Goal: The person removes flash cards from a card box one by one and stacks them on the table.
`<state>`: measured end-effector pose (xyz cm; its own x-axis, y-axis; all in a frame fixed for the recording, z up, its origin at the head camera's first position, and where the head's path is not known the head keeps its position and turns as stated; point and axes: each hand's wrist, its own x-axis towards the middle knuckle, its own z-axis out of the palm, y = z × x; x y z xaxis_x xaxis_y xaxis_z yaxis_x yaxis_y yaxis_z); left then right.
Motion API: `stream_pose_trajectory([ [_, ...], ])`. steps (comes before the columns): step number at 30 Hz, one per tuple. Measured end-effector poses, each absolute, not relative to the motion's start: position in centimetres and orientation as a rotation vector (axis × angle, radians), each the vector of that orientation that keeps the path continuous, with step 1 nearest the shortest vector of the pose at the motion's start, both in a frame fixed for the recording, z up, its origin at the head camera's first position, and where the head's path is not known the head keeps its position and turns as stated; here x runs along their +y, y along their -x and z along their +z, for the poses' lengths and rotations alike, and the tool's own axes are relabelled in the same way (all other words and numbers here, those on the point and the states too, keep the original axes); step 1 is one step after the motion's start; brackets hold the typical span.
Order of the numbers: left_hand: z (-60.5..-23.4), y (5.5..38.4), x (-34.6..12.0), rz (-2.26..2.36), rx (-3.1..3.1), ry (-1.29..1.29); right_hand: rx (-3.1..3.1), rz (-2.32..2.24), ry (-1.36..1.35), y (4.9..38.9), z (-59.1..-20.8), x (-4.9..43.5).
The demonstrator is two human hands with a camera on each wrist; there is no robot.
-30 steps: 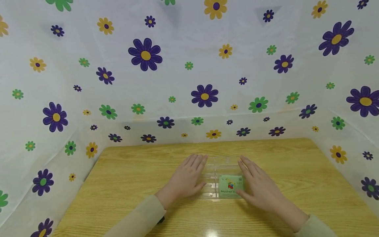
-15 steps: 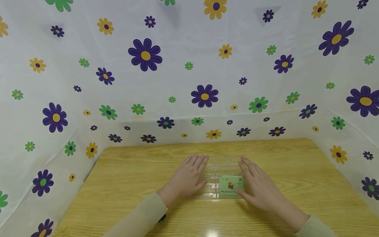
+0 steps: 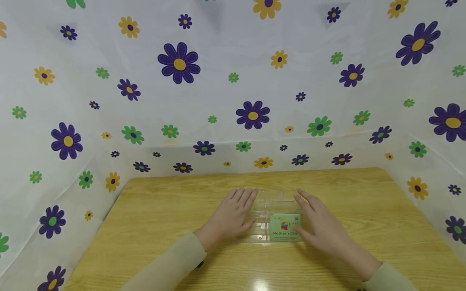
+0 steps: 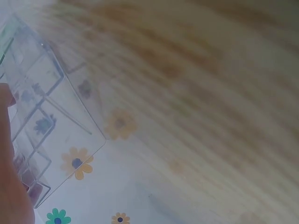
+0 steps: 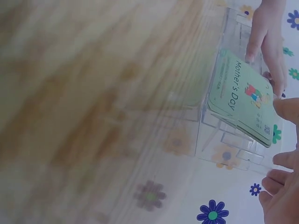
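Observation:
A clear plastic organizer (image 3: 260, 226) with several compartments lies on the table between both hands. Green cards (image 3: 280, 227) printed "Mother's Day" sit at its near right; the right wrist view shows them stacked, the top card (image 5: 243, 95) tilted beside the dividers. My left hand (image 3: 231, 216) rests over the organizer's left side, fingers straight and together, thumb out toward the middle. Along the right side lies my right hand (image 3: 324, 226), fingers extended and thumb tip at the cards' right edge. The left wrist view catches only part of the left hand (image 4: 14, 177) beside the transparent organizer (image 4: 70, 112).
A wood-grain table (image 3: 164, 214) spreads around the organizer. Behind it and at both sides hangs a white sheet (image 3: 218, 97) with purple, yellow and green flowers. Light-coloured sleeves (image 3: 171, 258) cover both forearms.
My right thumb has slid right, off the card's print, so the whole "Mother's Day" line shows. The left hand keeps its place. The head view has tipped slightly down.

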<state>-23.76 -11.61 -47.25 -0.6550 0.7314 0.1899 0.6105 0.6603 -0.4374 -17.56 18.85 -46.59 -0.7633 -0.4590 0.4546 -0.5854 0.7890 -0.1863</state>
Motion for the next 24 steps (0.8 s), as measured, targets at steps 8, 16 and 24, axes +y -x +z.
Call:
stream_pose_trajectory([
  [8,-47.02,23.73,-11.51,0.488,-2.542,1.065,-2.559,0.622,-0.707,18.0,-46.11,18.73],
  [16,-47.17,23.79,-11.52,0.466,-2.549,1.067,-2.525,0.757,-0.572,18.13,-45.89,18.62],
  [24,-47.18,23.76,-11.58,0.476,-2.536,1.069,-2.469,0.974,-0.491,18.2,-46.07,18.58],
])
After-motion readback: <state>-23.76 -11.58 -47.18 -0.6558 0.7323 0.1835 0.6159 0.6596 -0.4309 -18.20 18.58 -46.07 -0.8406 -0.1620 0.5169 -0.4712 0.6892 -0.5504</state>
